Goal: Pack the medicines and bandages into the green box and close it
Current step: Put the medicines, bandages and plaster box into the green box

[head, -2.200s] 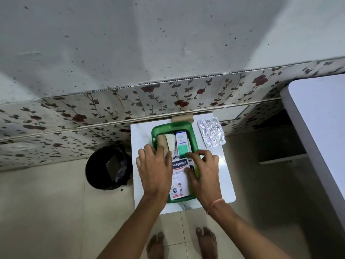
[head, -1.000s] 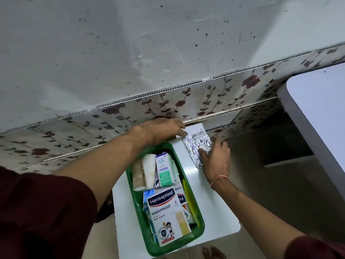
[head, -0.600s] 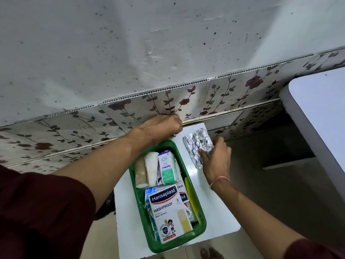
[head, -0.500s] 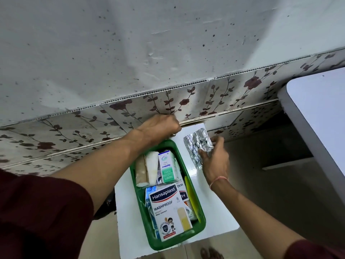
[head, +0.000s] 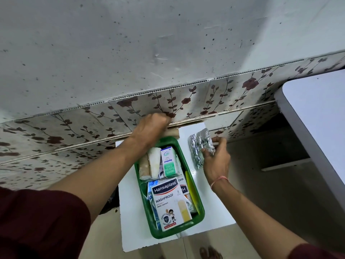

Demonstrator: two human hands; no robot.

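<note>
The right hand (head: 216,161) pinches the foil blister strip (head: 200,148) just beside the green box (head: 196,202) on the white worktop (head: 214,208). Best to slide it flat along the box's right wall. The left hand (head: 152,128) is curled over a tan roll (head: 172,132) behind the box.

One green box (head: 200,212), two bandage rolls (head: 149,163), two Hansaplast packs (head: 170,202), one foil strip (head: 198,146).

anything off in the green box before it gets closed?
Yes: the Hansaplast box lies on top of the other packs, its near end over the green box rim. The foil strip is outside, in the right hand.
</note>
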